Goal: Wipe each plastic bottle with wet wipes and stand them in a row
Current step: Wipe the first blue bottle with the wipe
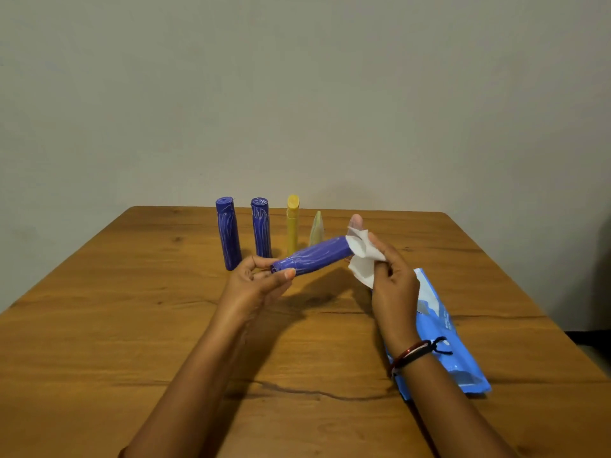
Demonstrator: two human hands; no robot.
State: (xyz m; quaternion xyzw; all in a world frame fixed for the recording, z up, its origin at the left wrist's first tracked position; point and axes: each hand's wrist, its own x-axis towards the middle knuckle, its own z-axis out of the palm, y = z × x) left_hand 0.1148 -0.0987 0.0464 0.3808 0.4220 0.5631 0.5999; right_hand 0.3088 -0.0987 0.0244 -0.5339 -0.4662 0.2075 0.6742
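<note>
A blue plastic bottle is held lying almost level above the wooden table. My left hand pinches its near end between thumb and fingers. My right hand grips a white wet wipe wrapped over the bottle's far end. Behind them a row stands upright: two blue bottles, a yellow bottle and a pale green tube, partly hidden by the held bottle.
A blue pack of wet wipes lies on the table under my right wrist, its flap open. The table's far edge meets a plain wall. The right table edge drops off near a dark floor.
</note>
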